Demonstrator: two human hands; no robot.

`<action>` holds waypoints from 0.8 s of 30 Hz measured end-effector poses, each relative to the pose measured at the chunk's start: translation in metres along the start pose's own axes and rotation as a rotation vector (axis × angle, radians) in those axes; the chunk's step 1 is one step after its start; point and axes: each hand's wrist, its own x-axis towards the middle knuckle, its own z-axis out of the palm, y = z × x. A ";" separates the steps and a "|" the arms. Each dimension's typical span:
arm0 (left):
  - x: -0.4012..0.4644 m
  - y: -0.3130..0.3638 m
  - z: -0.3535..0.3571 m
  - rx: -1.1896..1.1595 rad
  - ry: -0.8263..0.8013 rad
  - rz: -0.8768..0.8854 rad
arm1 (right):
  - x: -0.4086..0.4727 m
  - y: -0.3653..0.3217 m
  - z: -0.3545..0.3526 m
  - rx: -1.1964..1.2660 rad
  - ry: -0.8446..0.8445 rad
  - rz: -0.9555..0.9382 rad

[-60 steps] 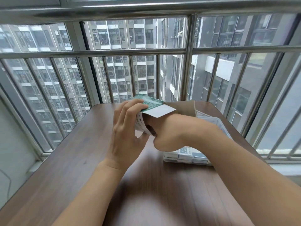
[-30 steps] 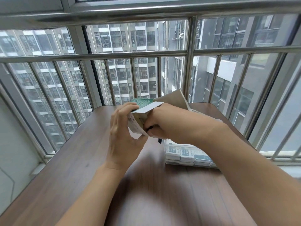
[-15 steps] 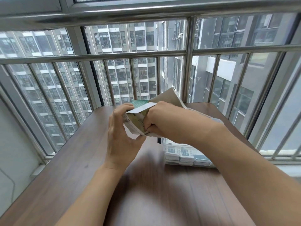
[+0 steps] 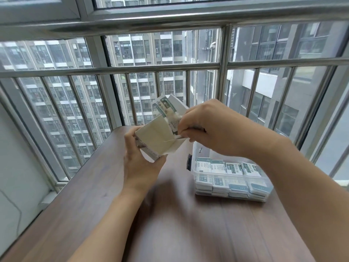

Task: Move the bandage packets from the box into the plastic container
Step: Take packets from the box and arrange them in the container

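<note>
Head view: the bandage packets (image 4: 227, 168) lie stacked in rows inside the clear plastic container (image 4: 201, 154), which sits on the brown wood-grain surface (image 4: 188, 233) to the right of centre, below the right forearm. A few more packets (image 4: 171, 118) stick out of the open white box (image 4: 156, 140), held up in the air above the surface and to the left of the container. The left hand (image 4: 140, 167) grips the box from below and behind, thumb up along its near corner and fingers curled round its far side. The right hand (image 4: 213, 127) is at the box's open mouth, its fingers curled and pinching the packets that poke out there; exactly how many it holds cannot be told. Beyond the far edge of the surface stands a metal window railing (image 4: 132, 68), with tall apartment buildings (image 4: 143, 53) behind the glass.
</note>
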 end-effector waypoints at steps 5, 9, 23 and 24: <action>-0.001 -0.006 0.002 0.096 -0.007 -0.059 | -0.002 0.008 0.003 0.078 0.059 0.042; -0.001 -0.016 0.001 0.154 -0.025 -0.168 | -0.004 0.007 -0.001 0.188 0.101 0.084; 0.003 0.010 -0.008 0.041 0.166 -0.069 | -0.008 0.024 0.001 0.663 -0.003 0.221; 0.005 0.015 -0.011 -0.015 0.212 0.059 | -0.008 0.025 0.003 0.690 -0.015 0.231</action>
